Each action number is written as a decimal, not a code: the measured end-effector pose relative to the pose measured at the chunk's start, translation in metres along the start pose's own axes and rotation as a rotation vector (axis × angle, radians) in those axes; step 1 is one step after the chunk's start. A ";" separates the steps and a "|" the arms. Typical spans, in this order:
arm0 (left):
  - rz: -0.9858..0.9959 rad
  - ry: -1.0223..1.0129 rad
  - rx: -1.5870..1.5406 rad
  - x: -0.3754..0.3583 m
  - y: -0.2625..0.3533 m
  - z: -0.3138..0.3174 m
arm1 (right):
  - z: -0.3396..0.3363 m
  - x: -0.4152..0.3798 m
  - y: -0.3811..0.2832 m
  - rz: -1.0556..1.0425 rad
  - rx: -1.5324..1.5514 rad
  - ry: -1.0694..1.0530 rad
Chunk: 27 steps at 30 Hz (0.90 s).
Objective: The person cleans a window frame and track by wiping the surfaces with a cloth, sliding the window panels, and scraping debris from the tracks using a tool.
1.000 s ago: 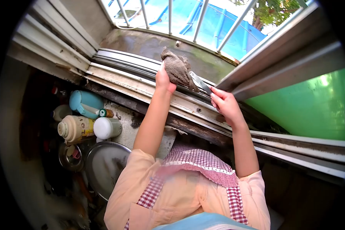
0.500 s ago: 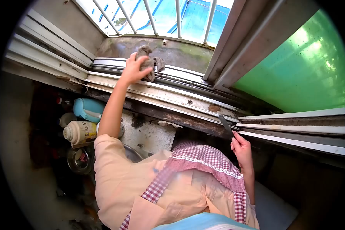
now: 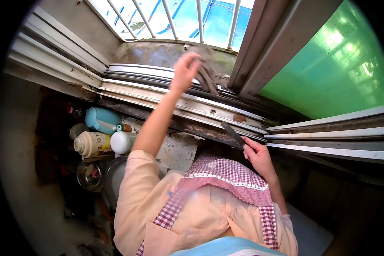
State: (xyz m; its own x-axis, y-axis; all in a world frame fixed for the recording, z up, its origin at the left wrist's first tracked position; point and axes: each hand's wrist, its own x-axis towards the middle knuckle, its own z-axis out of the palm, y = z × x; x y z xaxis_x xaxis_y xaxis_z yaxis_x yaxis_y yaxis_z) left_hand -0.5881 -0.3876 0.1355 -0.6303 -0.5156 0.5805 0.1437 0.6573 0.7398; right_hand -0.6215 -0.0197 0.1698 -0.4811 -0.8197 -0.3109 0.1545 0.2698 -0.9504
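Note:
My left hand [image 3: 185, 71] reaches over the window track, its fingers closed on a grey-brown rag [image 3: 210, 77]. Slightly smeared by motion, the rag hangs to the right of the hand, with its lower end on the dark track grooves. Low on the right, my right hand [image 3: 259, 157] grips a dark, flat, narrow tool [image 3: 233, 133] by its near end. The tool's rounded tip points up and left, close to the front edge of the window frame [image 3: 192, 104]; its exact kind I cannot make out.
White bars [image 3: 170, 19] stand beyond the concrete ledge [image 3: 153, 54]. A green-tinted pane [image 3: 333, 64] is at the right. Below left, a light-blue container [image 3: 101, 119], a cream bottle [image 3: 89, 144], a white-lidded jar [image 3: 123, 142] and a metal bowl [image 3: 89, 176] sit close together.
My left hand has moved right along the track with the rag, which now trails more stretched out. The tool in my right hand has shifted left and slightly down, tilting flatter.

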 end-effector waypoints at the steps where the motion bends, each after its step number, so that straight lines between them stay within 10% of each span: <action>1: -0.056 0.119 -0.103 0.015 0.001 -0.025 | -0.001 0.002 0.002 0.019 0.019 0.008; 4: -0.271 -0.024 -0.099 0.057 0.028 -0.115 | -0.003 0.007 0.010 0.000 0.018 0.002; 9: 0.039 -0.227 0.406 0.069 0.067 -0.175 | -0.001 0.007 0.007 0.037 0.052 0.000; 17: -0.273 -0.527 0.537 -0.015 -0.028 -0.128 | -0.010 0.004 0.027 0.052 0.076 0.044; 27: 0.110 -0.640 0.309 -0.027 0.026 0.034 | 0.006 0.021 0.020 0.042 0.061 -0.067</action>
State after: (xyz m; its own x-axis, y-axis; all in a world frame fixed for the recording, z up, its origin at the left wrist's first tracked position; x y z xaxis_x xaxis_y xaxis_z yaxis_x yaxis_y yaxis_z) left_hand -0.5936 -0.3374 0.1277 -0.9617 -0.0766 0.2631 0.0692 0.8612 0.5036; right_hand -0.6230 -0.0343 0.1439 -0.4141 -0.8409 -0.3485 0.2265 0.2756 -0.9342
